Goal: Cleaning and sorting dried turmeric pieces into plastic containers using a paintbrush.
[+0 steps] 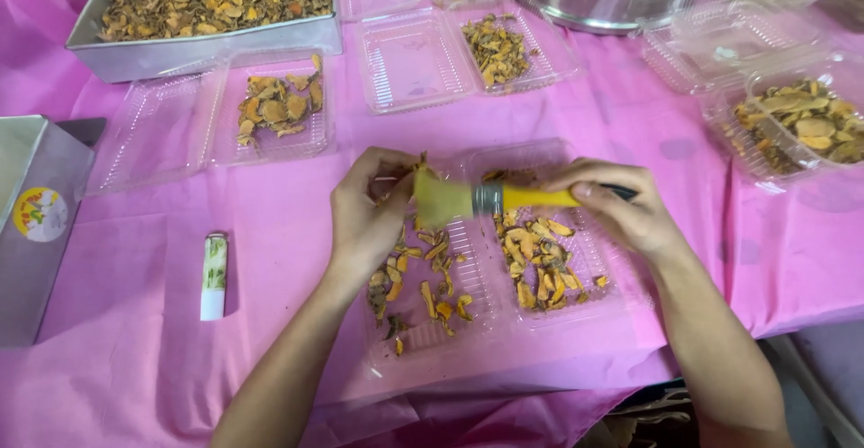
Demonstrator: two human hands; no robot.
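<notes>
My right hand (621, 205) grips a yellow-handled brush (490, 199) with pale bristles and a metal ferrule, held level and pointing left. Its bristles touch what my left hand (367, 209) pinches, a small dried orange slice that is mostly hidden by my fingers. Both hands hover over an open clear plastic clamshell box (504, 322) on the pink tablecloth. Dried orange-yellow slices (535, 259) lie in both halves of the box.
A metal tray (180, 52) heaped with dried slices sits at the back left, a steel bowl (594, 2) at the back. More open clamshells (414, 61) with slices surround the work spot. A small white tube (214, 277) and a grey metal box (36, 223) lie at left.
</notes>
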